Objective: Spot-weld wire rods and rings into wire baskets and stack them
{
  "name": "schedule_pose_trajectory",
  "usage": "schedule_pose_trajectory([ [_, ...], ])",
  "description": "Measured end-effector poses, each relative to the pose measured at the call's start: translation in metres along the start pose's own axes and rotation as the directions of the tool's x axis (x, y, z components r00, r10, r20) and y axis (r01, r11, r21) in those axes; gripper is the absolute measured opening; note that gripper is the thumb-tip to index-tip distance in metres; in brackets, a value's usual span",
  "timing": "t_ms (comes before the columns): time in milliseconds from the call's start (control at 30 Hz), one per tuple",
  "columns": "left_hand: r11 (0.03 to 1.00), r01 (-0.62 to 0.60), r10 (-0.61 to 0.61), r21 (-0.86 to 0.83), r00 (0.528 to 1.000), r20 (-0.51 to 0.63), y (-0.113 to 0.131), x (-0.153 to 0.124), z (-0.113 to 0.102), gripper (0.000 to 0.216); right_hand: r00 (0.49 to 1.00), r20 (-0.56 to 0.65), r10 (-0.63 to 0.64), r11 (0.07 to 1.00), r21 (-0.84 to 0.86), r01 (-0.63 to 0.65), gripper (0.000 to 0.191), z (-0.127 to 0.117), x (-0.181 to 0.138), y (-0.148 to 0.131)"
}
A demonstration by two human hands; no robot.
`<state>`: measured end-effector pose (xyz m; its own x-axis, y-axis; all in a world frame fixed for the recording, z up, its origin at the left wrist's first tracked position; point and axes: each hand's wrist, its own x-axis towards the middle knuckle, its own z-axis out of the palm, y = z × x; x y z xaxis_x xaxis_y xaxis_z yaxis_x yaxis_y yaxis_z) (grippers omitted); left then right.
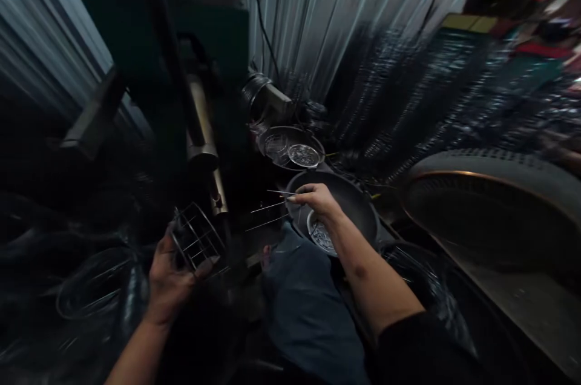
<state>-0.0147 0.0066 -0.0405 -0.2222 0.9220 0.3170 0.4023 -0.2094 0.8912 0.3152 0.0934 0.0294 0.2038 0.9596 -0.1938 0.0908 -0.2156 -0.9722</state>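
Metal cage (pixel 198 238) clasped in left grip (pixel 170 279), right grip (pixel 318 199) pinching rods (pixel 267 207), bowl (pixel 309 229) part-hidden

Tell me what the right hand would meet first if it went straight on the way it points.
The right hand would probably meet the upright brass-coloured rod first, though depth is unclear here.

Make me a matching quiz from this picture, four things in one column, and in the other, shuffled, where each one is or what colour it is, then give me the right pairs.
Things:
1. Wire frame
2. Trouser leg
3. Thin rods
4. Nearer pale dish

Places or colours:
A. In the right hand
B. Inside the nearer dark round tray
C. In the left hand
D. Blue-grey

Right pairs: 1-C, 2-D, 3-A, 4-B
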Motion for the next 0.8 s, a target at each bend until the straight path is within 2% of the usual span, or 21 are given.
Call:
schedule_pose_trajectory([
  [67,1.000,0.018,-0.018,0.003,1.000,0.006,-0.001,0.004,0.009,0.097,0.999,0.032,-0.021,1.000,-0.016,0.022,0.032,0.008,0.007,-0.005],
  [167,0.994,-0.084,0.083,0.072,0.996,0.022,-0.007,0.008,0.019,0.097,0.994,0.098,-0.049,0.997,-0.057,0.054,0.032,0.021,0.016,-0.010],
  [300,0.975,-0.160,0.147,0.156,0.985,0.094,-0.017,0.009,0.020,0.093,0.986,0.166,-0.027,0.995,-0.088,0.042,0.031,0.037,0.022,-0.015],
  [433,0.964,-0.185,0.168,0.194,0.981,0.098,-0.021,0.013,0.020,0.094,0.974,0.228,-0.007,0.993,-0.116,0.035,0.032,0.049,0.021,-0.018],
  [800,0.942,-0.259,0.245,0.213,0.965,0.089,-0.018,0.025,0.018,0.095,0.969,0.248,0.013,0.996,-0.083,0.008,0.028,0.062,0.022,-0.023],
])
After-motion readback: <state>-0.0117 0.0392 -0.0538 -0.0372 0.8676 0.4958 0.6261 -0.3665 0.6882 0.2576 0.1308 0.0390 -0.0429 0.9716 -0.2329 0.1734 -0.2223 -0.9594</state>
